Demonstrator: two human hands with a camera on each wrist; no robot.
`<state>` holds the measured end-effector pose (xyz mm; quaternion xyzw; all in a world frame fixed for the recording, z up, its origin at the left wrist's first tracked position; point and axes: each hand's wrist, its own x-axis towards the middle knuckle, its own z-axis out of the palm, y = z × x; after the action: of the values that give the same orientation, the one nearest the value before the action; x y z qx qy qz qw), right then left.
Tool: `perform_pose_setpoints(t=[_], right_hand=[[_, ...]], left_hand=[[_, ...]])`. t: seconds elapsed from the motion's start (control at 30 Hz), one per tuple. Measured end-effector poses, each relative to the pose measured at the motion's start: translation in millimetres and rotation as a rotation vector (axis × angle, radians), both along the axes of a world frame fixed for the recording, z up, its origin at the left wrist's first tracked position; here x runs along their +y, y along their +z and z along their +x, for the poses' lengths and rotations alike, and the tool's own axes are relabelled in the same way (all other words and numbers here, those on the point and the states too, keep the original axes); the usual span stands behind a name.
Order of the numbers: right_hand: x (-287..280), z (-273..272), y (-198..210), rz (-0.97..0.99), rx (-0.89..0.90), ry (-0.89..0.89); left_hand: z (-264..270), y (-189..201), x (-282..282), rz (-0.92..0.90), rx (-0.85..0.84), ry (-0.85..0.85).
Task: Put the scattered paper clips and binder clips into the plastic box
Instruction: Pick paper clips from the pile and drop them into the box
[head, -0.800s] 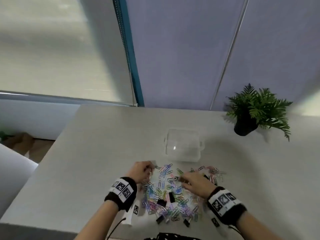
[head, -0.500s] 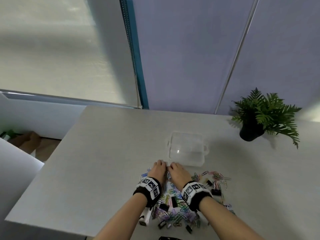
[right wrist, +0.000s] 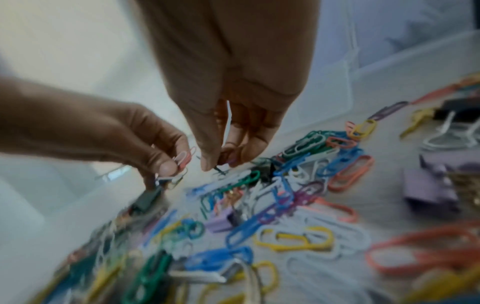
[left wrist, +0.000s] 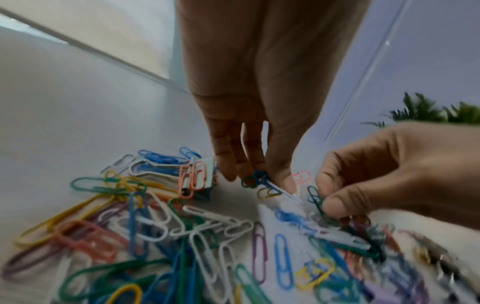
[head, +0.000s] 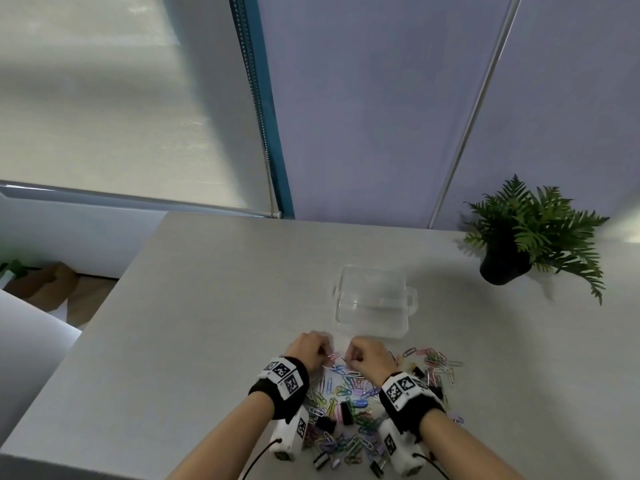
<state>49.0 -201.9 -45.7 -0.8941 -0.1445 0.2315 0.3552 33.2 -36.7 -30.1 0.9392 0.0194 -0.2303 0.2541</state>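
A heap of coloured paper clips (head: 346, 400) with a few black binder clips (head: 325, 424) lies on the table in front of me. The clear plastic box (head: 372, 303) stands open just beyond the heap. Both hands are side by side at the heap's far edge, close to the box's near wall. My left hand (left wrist: 259, 181) pinches a small bunch of paper clips in green, blue, yellow and white. My right hand (right wrist: 221, 162) pinches a few paper clips, one of them dark green. Each hand is also visible in the head view: left hand (head: 310, 348), right hand (head: 367, 356).
A potted fern (head: 530, 233) stands at the table's back right. More clips (head: 440, 362) are strewn to the right of my right hand, and purple binder clips (right wrist: 428, 187) lie there too. The table's left edge (head: 104, 306) drops to the floor.
My hands came together from the sides of the heap to its far edge. They went from lying flat on the clips to pinching small bunches of them.
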Motion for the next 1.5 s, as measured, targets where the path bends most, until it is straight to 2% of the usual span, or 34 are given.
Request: perform_pose_setpoints(t=[0.2,0.37,0.47,0.6,0.7,0.83,0.9,0.97,1.03,1.13,1.23,1.37,1.5], right_hand=[[-24,4,25,0.489,0.335,-0.297],[-34,28,45,0.695,0.319,-0.437],[-33,46,44,0.704,0.275,-0.494],[-25,63,28,0.559,0.241,-0.539],[-21,66,19,0.413,0.191,-0.489],[-29,59,30,0.215,0.044,-0.334],[-38,48,39,0.247,-0.052,-0.327],[-50,34,45,0.280,-0.092,-0.296],[-62,20,43,0.184,-0.106,-0.163],[-69,8,34,-0.129,-0.163,0.108],[-62,2,25,-0.364,-0.207,0.262],[-52,-4,14,-0.469,-0.241,0.294],[-49,-10,4,-0.460,-0.307,0.245]], left_hand=[[8,21,7,-0.341,0.110,0.154],[50,45,-6,-0.463,0.001,0.192],[78,45,-18,-0.409,-0.032,0.205],[94,34,-27,-0.252,0.022,0.187],[91,34,-28,-0.156,0.008,0.107],[73,42,-21,-0.108,-0.157,0.038],[57,39,-11,-0.124,-0.219,0.048],[39,32,1,-0.116,-0.206,0.039],[23,25,8,-0.062,-0.129,-0.036],[12,12,2,0.026,-0.060,-0.226],[9,-3,-15,0.156,-0.014,-0.384],[7,-6,-28,0.239,-0.055,-0.476],[-4,-10,-34,0.271,-0.108,-0.511]])
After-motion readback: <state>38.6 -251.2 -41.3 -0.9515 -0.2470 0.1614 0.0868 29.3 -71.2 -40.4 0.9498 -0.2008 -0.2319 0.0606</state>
